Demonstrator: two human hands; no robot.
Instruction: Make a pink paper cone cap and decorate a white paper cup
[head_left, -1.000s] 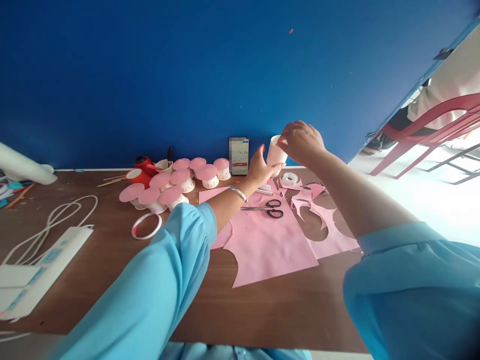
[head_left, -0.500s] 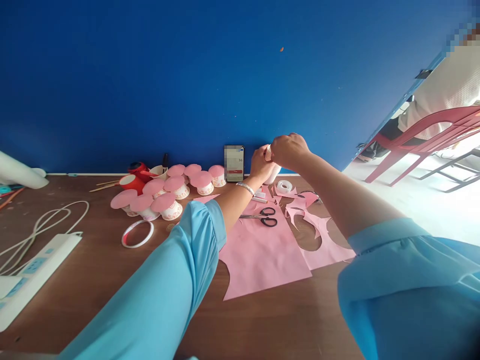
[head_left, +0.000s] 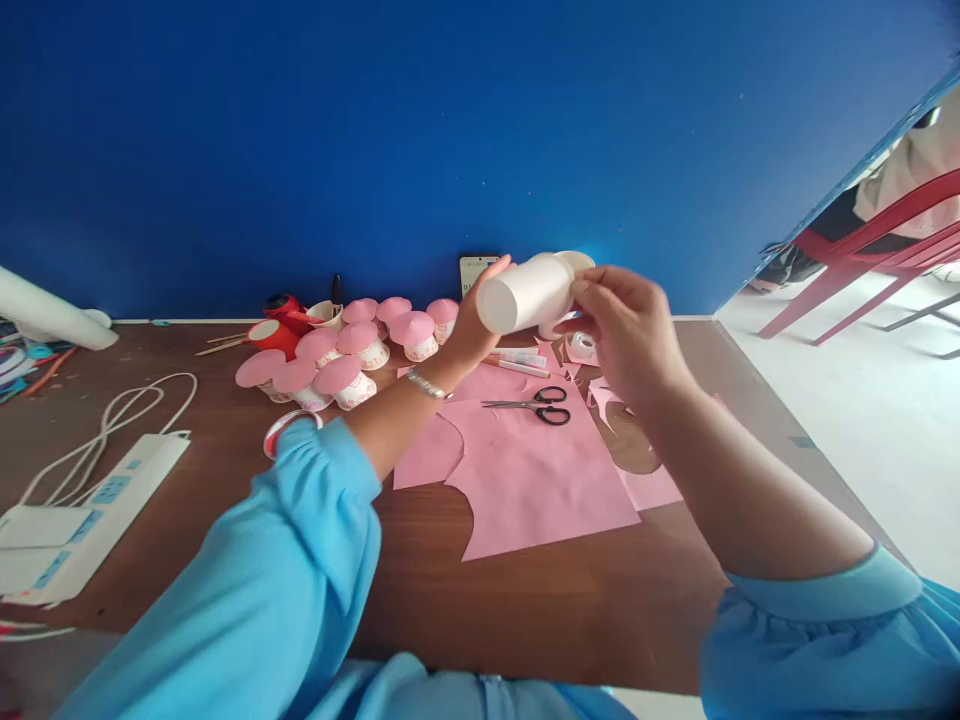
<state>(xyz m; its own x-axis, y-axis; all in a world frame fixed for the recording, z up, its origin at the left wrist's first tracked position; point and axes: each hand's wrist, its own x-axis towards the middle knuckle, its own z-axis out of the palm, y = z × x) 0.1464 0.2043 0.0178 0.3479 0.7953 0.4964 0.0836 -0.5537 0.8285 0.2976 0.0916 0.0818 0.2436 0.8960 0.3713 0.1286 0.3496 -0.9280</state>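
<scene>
head view, and you've got the white cups (head_left: 529,292) up over the worktop (head_left: 420,620), tilted, a closed base facing you! your right hand (head_left: 626,325) pinches them by the far rim; your left hand (head_left: 474,325) is against them, fingers partly hidden, grip impossible to tell. scissors (head_left: 551,404) lie on pink paper (head_left: 532,490), capped cups (head_left: 363,345) to the left.
</scene>
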